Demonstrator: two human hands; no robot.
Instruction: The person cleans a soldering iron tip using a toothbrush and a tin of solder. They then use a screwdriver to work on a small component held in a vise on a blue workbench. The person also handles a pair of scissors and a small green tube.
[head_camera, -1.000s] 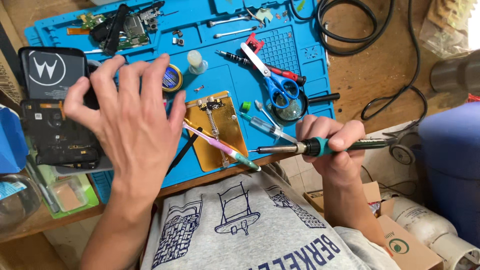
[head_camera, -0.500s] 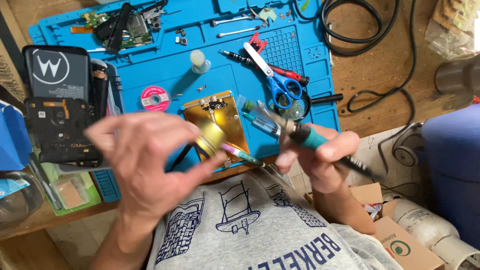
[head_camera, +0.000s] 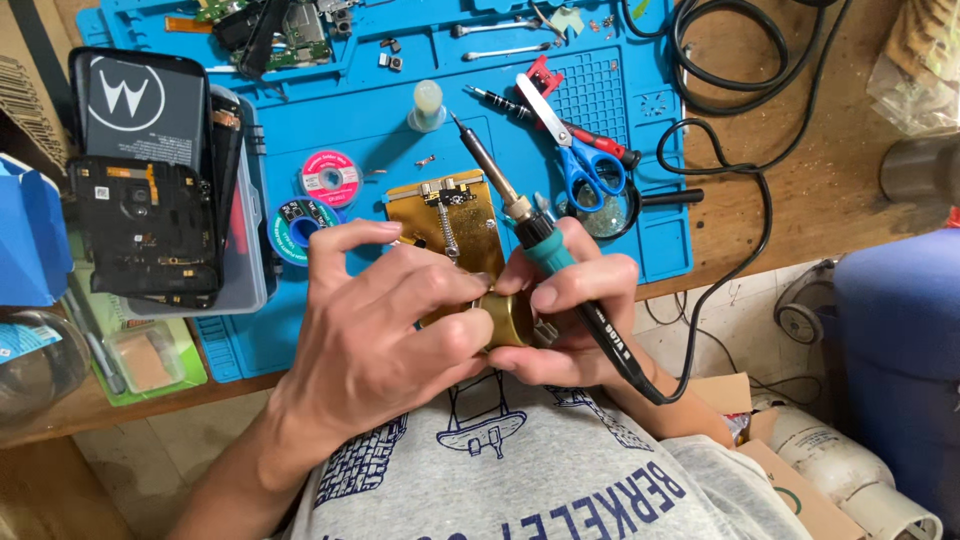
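Both hands meet over the front edge of the blue work mat (head_camera: 350, 120). My left hand (head_camera: 385, 320) grips a small round brass tin (head_camera: 507, 318) from the left. My right hand (head_camera: 570, 310) touches the tin's other side while holding a soldering iron (head_camera: 530, 235) with a teal grip. The iron's tip points up and away over the mat. Just beyond the hands lies a gold circuit-board holder (head_camera: 450, 215).
Two solder-wick spools (head_camera: 330, 178) (head_camera: 297, 222), blue-handled scissors (head_camera: 575, 150), screwdrivers and a small bottle (head_camera: 427, 103) lie on the mat. Opened phone parts (head_camera: 145, 225) sit in a tray at left. Black cables (head_camera: 740, 80) run across the wooden table at right.
My left hand left the phone parts, picked up the brass tin and brought it toward my body. My right hand swung the iron from pointing left to pointing up and joined the tin.
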